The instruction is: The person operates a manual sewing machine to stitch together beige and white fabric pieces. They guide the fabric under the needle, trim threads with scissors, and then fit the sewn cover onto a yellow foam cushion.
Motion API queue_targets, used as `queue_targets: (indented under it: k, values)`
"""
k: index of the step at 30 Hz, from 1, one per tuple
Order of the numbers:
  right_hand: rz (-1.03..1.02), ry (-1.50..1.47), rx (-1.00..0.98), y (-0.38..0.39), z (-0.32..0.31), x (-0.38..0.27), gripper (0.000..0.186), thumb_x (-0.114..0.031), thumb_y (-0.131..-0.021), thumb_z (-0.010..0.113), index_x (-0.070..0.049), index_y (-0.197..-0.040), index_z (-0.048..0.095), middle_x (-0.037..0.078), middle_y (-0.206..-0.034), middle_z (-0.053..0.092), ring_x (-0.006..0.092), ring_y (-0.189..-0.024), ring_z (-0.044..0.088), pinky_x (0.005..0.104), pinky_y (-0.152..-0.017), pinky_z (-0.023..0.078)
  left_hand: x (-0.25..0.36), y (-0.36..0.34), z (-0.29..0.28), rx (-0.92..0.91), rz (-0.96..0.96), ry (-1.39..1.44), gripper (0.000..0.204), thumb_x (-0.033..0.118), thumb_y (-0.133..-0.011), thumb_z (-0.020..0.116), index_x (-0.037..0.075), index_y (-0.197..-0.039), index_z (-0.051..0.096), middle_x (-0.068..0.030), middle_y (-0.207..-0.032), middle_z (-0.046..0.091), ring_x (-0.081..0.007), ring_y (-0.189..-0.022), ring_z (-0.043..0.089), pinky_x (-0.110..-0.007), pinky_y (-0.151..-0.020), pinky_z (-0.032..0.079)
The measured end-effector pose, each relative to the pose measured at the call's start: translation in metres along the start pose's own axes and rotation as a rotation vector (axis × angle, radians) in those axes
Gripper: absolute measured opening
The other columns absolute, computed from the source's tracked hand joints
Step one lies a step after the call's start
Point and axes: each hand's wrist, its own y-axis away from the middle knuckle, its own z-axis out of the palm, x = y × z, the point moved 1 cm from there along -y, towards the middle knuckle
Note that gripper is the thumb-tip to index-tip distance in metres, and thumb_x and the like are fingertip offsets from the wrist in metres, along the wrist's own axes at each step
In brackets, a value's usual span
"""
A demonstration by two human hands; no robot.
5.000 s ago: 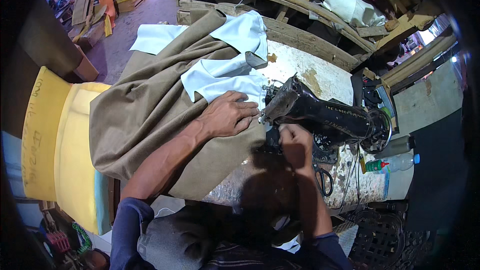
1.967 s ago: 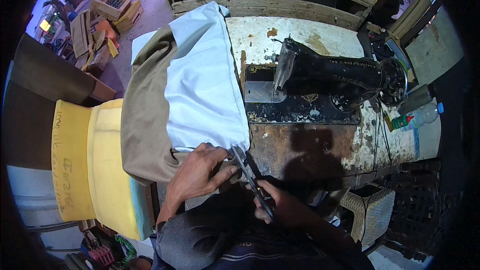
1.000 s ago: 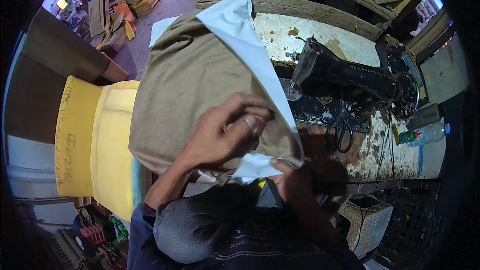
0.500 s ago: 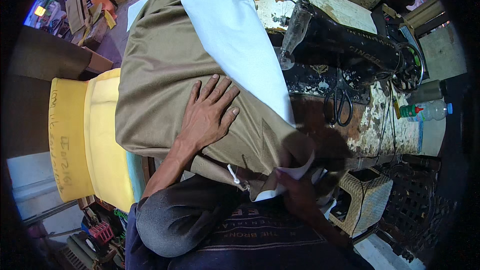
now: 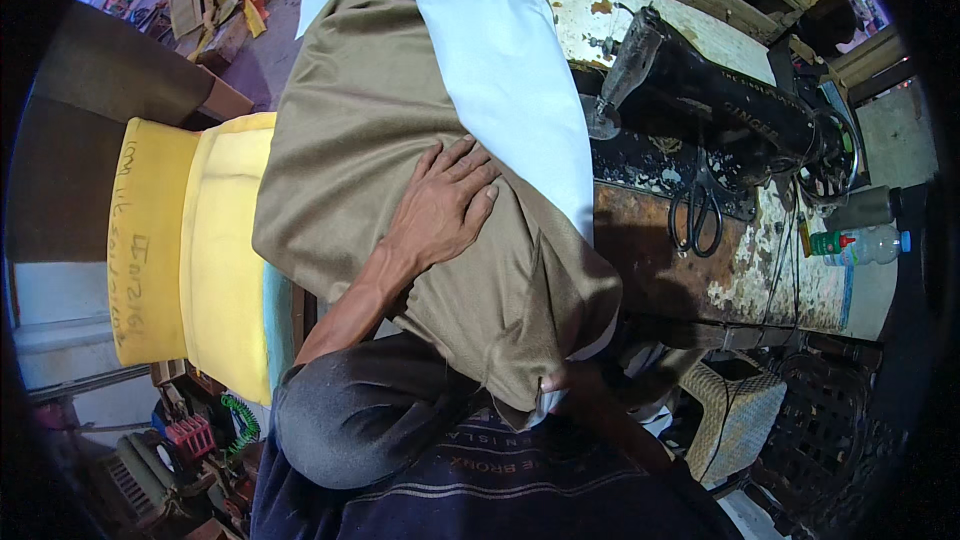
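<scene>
A large piece of brown fabric (image 5: 345,130) with a white underside (image 5: 515,80) is spread from the table down to my lap, in loose folds. My left hand (image 5: 445,205) rests flat on the brown side, fingers stretched out. Low by my lap, my right hand (image 5: 578,388) is in shadow and pinches the fabric's near corner, where a bit of white shows. To the right of the fabric stands a black sewing machine (image 5: 735,105), and black-handled scissors (image 5: 697,212) lie in front of it.
Yellow foam blocks (image 5: 225,250) stand at the left. On the worn tabletop's right end lie a clear plastic bottle (image 5: 872,245) and a small green bottle (image 5: 828,243). A woven box (image 5: 735,415) sits below the table edge, near the dark treadle ironwork (image 5: 820,410).
The fabric's near corner now hangs brown side up, hiding most of the white that showed there. My right hand has drawn it slightly toward me. My left hand stays flat on the fabric.
</scene>
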Motion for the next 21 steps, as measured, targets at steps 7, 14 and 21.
queue_targets:
  k: [7, 14, 21]
  values:
    - [0.046, -0.225, 0.051, -0.016, 0.002, -0.014, 0.053, -0.021, -0.086, 0.085, -0.003, -0.133, 0.07, 0.022, -0.13, 0.071, 0.0405, -0.114, 0.071, 0.0476, -0.104, 0.055, -0.007, 0.0, -0.001, 0.056, 0.007, 0.108, 0.041, 0.022, -0.11, 0.054, 0.005, -0.145, 0.067, -0.0216, -0.154, 0.063, -0.0387, -0.154, 0.046, -0.057, -0.132, 0.028]
    - [0.108, -0.522, 0.189, -0.021, -0.006, -0.029, 0.056, -0.022, -0.086, 0.085, -0.002, -0.136, 0.067, 0.022, -0.132, 0.07, 0.0383, -0.117, 0.07, 0.0463, -0.105, 0.055, -0.014, 0.004, 0.005, 0.105, 0.013, 0.185, 0.042, 0.026, -0.111, 0.055, 0.004, -0.144, 0.069, -0.0171, -0.152, 0.066, -0.0359, -0.153, 0.049, -0.055, -0.132, 0.029]
    - [0.027, -0.63, 0.263, -0.043, -0.011, -0.058, 0.061, -0.023, -0.087, 0.085, 0.0, -0.139, 0.065, 0.021, -0.134, 0.069, 0.036, -0.12, 0.069, 0.045, -0.106, 0.054, -0.004, 0.015, -0.03, 0.111, -0.024, 0.312, 0.029, 0.02, -0.107, 0.063, 0.0, -0.124, 0.076, -0.0205, -0.129, 0.076, -0.0382, -0.13, 0.066, -0.046, -0.116, 0.048]
